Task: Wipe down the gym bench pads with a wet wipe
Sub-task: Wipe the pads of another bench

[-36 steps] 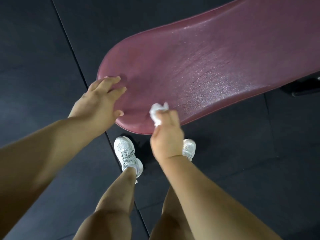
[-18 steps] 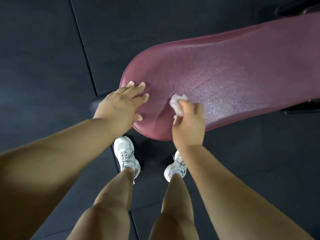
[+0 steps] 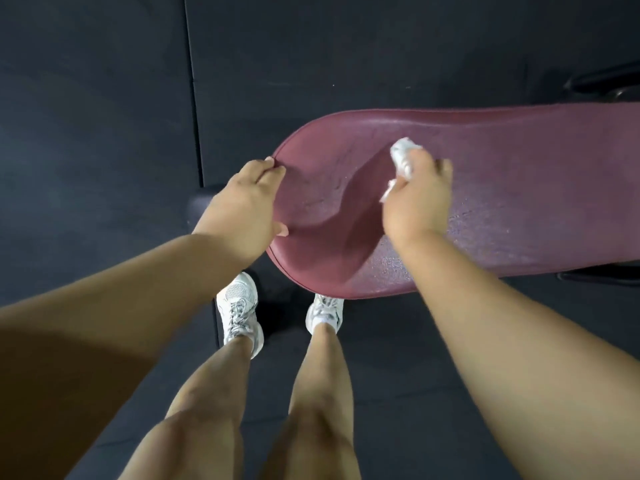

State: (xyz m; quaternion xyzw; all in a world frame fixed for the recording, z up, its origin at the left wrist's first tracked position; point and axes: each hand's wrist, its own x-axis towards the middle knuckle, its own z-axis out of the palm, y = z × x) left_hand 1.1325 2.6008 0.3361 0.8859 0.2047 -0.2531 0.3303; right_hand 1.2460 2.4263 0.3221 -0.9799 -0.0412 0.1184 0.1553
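One cam only, worn on the head
Looks steeply down (wide-angle, so lots fits), close over the rounded end of the bench pad (image 3: pixel 519 202), floor (image 3: pixel 104 98) and shoes (image 3: pixel 239 306) below.

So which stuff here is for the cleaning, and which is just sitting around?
For the job: crumpled white wet wipe in the right hand; long maroon padded bench pad; left hand gripping its end.
Just there: white lace-up sneakers; dark floor mats; black frame parts at the right.
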